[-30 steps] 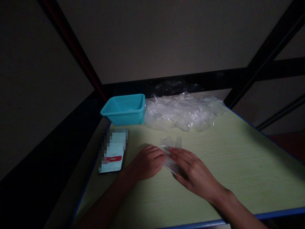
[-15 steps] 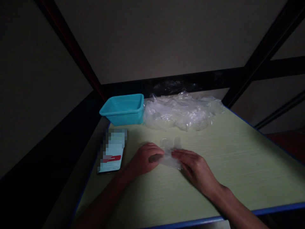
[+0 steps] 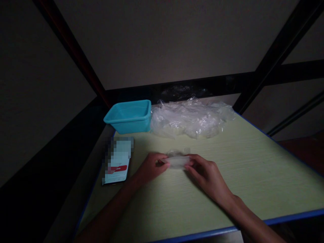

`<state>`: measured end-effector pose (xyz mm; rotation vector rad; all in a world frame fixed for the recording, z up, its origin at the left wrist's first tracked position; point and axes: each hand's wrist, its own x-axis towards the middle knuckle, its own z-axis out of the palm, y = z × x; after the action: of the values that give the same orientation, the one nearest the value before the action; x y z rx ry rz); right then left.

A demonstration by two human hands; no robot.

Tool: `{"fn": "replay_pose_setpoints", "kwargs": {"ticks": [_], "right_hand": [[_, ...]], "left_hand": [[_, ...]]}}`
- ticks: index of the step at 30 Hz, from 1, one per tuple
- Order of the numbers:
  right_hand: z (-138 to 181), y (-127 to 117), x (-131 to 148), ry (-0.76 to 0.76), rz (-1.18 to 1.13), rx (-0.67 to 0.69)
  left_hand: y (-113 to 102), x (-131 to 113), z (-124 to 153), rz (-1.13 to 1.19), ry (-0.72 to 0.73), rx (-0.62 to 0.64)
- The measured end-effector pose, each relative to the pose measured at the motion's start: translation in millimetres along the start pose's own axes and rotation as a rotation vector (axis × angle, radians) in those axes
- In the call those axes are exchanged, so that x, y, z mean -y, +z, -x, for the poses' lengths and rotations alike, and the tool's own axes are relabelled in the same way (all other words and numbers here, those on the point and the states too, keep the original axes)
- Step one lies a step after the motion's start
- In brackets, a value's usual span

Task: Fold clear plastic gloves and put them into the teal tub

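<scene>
Between my two hands is a clear plastic bag (image 3: 178, 162), folded into a narrow strip and blurred by motion. My left hand (image 3: 153, 166) pinches its left end between thumb and fingers. Its right end is gripped by my right hand (image 3: 205, 168), thumb below and fingers above. A see-through loop of the bag, perhaps its handles, sticks up at the far side of the strip. Both hands are low over the middle of the pale green table (image 3: 162, 206).
A turquoise plastic basin (image 3: 131, 125) stands at the back left. Right beside it lies a heap of crumpled clear plastic bags (image 3: 189, 118). A phone (image 3: 118, 160) with a lit screen rests near the left edge. Behind the table rises a wall panel (image 3: 177, 44).
The bag lay flatter and wider before; now it is a narrower strip stretched between my hands. My left hand has turned, with thumb and fingers pinching the end.
</scene>
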<state>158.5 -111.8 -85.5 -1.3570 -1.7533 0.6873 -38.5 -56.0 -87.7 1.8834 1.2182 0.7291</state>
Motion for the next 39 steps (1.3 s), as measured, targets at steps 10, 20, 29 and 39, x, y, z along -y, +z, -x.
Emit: {"fn": "replay_pose_setpoints", "kwargs": {"ticks": [10, 20, 29, 39], "right_hand": [[-3, 3, -3, 0.176, -0.199, -0.067], [-1, 2, -8, 0.179, -0.034, -0.062], [-1, 2, -7, 0.135, 0.07, -0.061], [-3, -2, -6, 0.119, 0.059, -0.102]], "left_hand": [[12, -4, -4, 0.289, -0.15, -0.013], [25, 2, -5, 0.263, -0.055, -0.147], [31, 1, 7, -0.165, 0.284, -0.278], [28, -8, 13, -0.541, 0.401, 0.122]]}}
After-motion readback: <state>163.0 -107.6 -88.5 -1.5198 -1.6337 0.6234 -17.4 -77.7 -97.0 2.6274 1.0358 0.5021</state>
